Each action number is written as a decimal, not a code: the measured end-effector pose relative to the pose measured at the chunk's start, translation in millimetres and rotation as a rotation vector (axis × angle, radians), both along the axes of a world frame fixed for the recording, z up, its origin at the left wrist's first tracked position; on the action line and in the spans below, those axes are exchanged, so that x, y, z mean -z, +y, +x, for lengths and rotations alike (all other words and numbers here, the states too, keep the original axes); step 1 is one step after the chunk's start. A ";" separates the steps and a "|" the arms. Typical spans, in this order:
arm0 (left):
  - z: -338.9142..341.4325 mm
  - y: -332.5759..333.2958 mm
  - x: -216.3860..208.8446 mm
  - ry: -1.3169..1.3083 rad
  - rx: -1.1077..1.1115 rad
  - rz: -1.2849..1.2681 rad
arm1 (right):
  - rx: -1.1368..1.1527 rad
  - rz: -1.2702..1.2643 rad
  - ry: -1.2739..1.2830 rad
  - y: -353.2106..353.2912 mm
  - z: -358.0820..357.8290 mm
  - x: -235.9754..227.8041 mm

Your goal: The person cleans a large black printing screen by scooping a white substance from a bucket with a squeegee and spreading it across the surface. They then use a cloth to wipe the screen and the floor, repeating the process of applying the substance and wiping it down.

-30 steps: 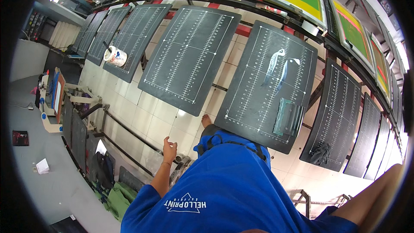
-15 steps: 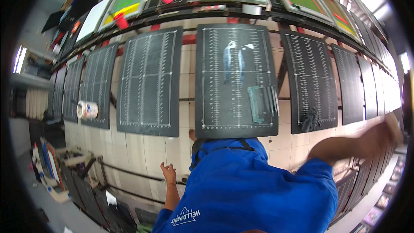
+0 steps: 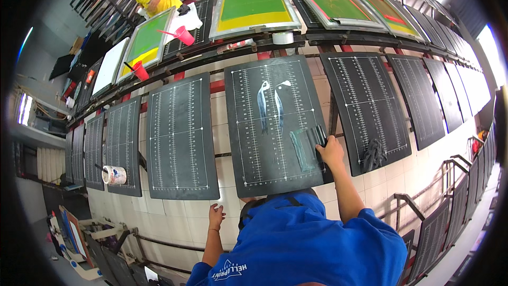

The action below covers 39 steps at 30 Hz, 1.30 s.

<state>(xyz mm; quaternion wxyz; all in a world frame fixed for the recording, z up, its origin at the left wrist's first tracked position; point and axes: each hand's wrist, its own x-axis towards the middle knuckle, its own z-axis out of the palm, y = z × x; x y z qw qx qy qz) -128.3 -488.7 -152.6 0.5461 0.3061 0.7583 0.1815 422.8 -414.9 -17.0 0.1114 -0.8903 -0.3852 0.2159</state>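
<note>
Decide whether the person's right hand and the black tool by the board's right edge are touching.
Touching. The head view shows it: the right hand reaches to the board's right edge, fingers closed over the black tool.

Forms a black worktop (image 3: 253, 160), ruled in white. Bears two pale streaks (image 3: 261, 107), a greenish patch (image 3: 301, 151) and a dark bar (image 3: 313, 137).

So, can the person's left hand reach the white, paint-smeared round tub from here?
Probably not without moving: from the left hand, the tub sits well off to the left, past a black gridded board.
</note>
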 end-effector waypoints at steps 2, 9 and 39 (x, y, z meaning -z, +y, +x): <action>1.0 -12.4 -6.6 -0.006 -0.013 0.009 | 0.019 -0.080 0.077 2.3 5.4 1.8; -5.1 -117.4 -8.1 0.035 -0.161 -0.153 | -0.090 0.323 0.530 5.9 -0.1 10.8; -155.6 -116.7 82.3 -0.090 -0.080 -0.216 | -0.508 0.437 -0.397 -32.1 -160.6 -50.4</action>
